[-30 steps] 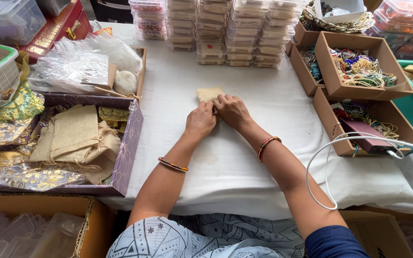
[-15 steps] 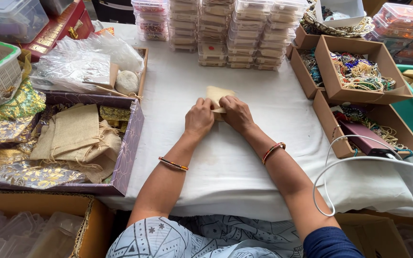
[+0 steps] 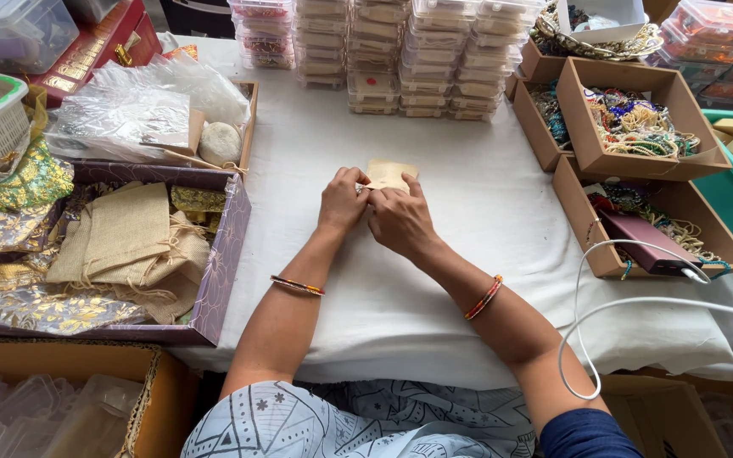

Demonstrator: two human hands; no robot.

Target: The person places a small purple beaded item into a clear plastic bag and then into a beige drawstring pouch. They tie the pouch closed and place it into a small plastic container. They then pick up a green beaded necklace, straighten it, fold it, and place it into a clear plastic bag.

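A small beige cloth pouch (image 3: 390,173) lies on the white tablecloth (image 3: 434,280) in the middle of the table. My left hand (image 3: 343,200) and my right hand (image 3: 400,222) meet at its near edge, fingers pinched on the pouch's opening. Most of the pouch's lower part is hidden behind my fingers. A bangle sits on each wrist.
A purple tray (image 3: 222,263) of burlap and gold pouches stands at left. Stacks of clear plastic boxes (image 3: 383,51) line the back. Cardboard boxes of beaded jewellery (image 3: 638,119) stand at right. A white cable (image 3: 638,301) loops near my right arm.
My hands and the pouch stay in nearly the same spot; the fingers shifted slightly on the pouch's near edge and the pouch tilted a little.
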